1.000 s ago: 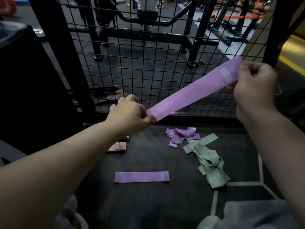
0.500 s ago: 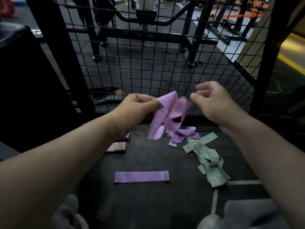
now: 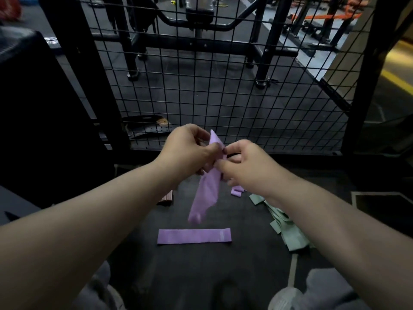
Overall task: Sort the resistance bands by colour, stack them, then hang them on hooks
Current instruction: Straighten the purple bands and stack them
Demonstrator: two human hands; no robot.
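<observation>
Hanging from both hands in the head view, a purple resistance band [image 3: 207, 189] runs almost upright. Its top end pokes up just above the grip. From there its long axis drops and leans a little left, ending in a blurred lower tip just above the flat purple band [image 3: 194, 236]. The left hand [image 3: 190, 151] has its fingers curled and pinches the upper part of the hanging band from the left. The right hand [image 3: 243, 162] pinches the same part from the right, so the two hands sit close together, fingertips nearly meeting.

The flat purple band lies on the dark rubber floor [image 3: 245, 260] with its long axis running left to right, smoothed out and straight. Right of it, a loose heap of green bands [image 3: 288, 229] lies partly hidden under the right forearm. Beyond the flat band, a bit of crumpled purple band [image 3: 237, 190] shows below the right hand. Beyond its left end, a small pink stack [image 3: 167, 198] peeks out beneath the left forearm. Pale seam lines cross the floor to its right.

Farther beyond the flat band stands a black wire mesh panel [image 3: 223, 97], with black gym machine frames [image 3: 201, 45] behind it. Up and to the left of the flat band looms a large dark block [image 3: 44, 108].
</observation>
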